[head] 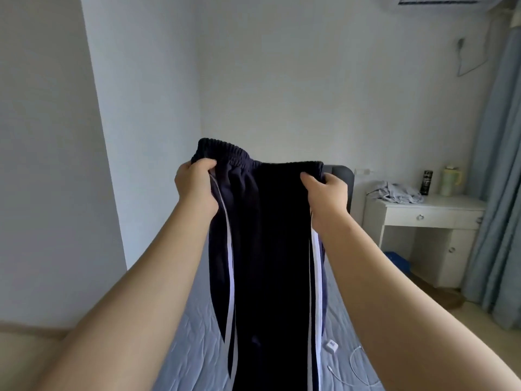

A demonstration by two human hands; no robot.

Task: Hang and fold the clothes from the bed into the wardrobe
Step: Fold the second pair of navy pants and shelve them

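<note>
Dark navy track trousers [270,249] with white side stripes hang in the air in front of me, above the bed [194,334]. My left hand [194,182] grips the elastic waistband at its left end. My right hand [327,190] grips the waistband at its right end. The legs hang straight down together and run out of the bottom of the view. The wardrobe is not in view.
The bed has a grey-blue quilted cover; a white charger [332,345] and cable [355,368] lie on it at the right. A white desk [423,213] at the right carries a crumpled grey garment [397,193], a dark can and a pale bottle. Blue curtains [499,193] hang far right.
</note>
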